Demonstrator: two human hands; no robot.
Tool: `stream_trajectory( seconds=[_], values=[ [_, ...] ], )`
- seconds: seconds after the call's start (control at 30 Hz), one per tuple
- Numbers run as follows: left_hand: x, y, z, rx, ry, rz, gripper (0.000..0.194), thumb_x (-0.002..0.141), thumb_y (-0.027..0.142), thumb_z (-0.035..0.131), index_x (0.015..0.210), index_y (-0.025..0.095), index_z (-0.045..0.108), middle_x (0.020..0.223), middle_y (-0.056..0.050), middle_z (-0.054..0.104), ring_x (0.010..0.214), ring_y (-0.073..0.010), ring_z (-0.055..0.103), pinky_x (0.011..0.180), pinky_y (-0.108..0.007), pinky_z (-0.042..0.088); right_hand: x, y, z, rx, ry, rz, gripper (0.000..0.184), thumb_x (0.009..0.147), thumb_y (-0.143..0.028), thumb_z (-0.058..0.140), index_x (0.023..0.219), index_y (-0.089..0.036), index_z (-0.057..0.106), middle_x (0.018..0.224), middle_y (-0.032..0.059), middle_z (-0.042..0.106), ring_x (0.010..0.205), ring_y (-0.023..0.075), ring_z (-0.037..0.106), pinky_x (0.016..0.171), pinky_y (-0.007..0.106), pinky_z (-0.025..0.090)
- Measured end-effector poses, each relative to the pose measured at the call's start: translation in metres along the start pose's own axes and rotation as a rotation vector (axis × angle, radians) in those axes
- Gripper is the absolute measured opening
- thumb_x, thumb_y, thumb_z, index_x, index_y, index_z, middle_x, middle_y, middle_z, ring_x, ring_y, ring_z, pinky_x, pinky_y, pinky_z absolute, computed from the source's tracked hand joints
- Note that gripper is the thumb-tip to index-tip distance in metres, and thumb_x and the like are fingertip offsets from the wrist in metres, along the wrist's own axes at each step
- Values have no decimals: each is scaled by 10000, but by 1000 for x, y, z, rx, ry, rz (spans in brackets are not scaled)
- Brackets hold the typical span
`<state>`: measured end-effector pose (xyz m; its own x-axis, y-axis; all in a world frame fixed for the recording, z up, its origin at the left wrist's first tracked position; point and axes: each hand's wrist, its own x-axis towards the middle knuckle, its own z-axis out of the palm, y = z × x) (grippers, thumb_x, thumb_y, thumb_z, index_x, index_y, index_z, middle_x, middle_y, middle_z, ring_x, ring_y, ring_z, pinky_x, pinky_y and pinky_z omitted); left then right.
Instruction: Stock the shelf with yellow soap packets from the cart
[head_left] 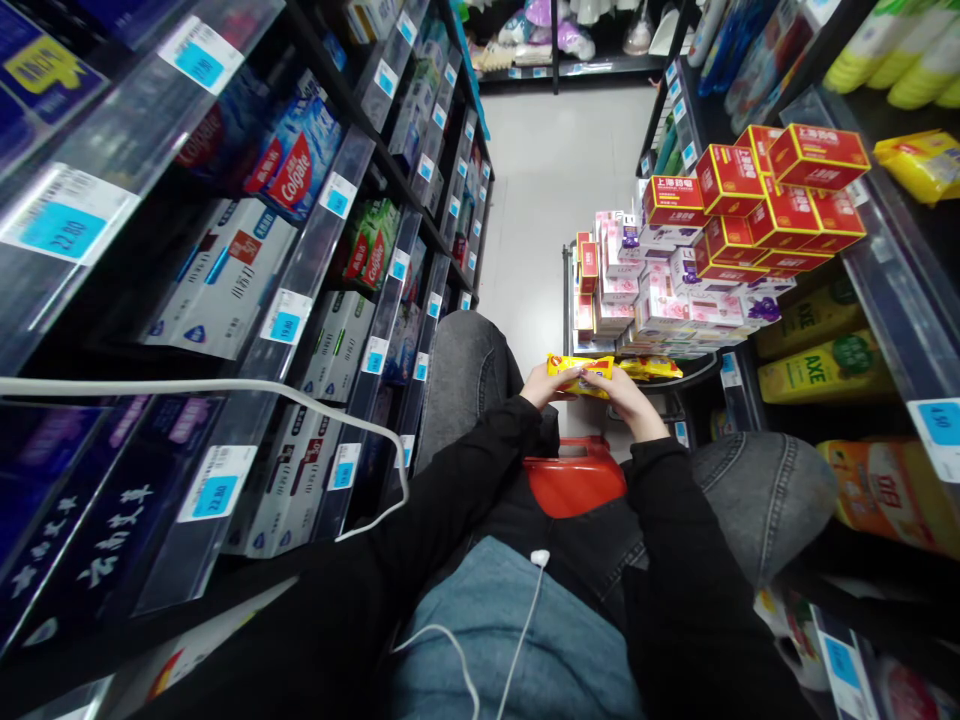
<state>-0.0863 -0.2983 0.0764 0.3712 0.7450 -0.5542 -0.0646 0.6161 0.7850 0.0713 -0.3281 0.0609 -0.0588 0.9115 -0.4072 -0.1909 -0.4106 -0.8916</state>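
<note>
Between my two hands is a yellow wrapped packet (559,366) with some red and dark print. My left hand (541,386) grips its left end, and my right hand (619,388) closes on its right end. The packet is held level in front of my knees, above a red plastic stool (576,482). Just beyond my right hand lies another yellow packet (654,369), at the near edge of a stack of boxes. White and pink boxes (667,300) make up most of that stack, with red and yellow boxes (784,205) piled on top.
Shelves of toothpaste boxes (217,275) with price tags rise close on my left. On the right, shelves hold yellow AXE bottles (825,375) and a yellow packet (921,165). A white cable (300,388) crosses the left side. Pale floor (555,190) runs ahead between the shelves.
</note>
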Motion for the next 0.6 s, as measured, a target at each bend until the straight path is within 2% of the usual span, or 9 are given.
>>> stream_trajectory(
  seconds=[0.6],
  values=[
    [4, -2, -1, 0, -7, -4, 537, 601, 380, 834, 1010, 100, 629, 980, -137, 682, 773, -179, 657, 686, -312, 552, 0, 0, -1, -29, -2, -11, 539, 503, -545, 828, 854, -160, 688, 894, 87, 704, 825, 213, 644, 728, 305, 482]
  ],
)
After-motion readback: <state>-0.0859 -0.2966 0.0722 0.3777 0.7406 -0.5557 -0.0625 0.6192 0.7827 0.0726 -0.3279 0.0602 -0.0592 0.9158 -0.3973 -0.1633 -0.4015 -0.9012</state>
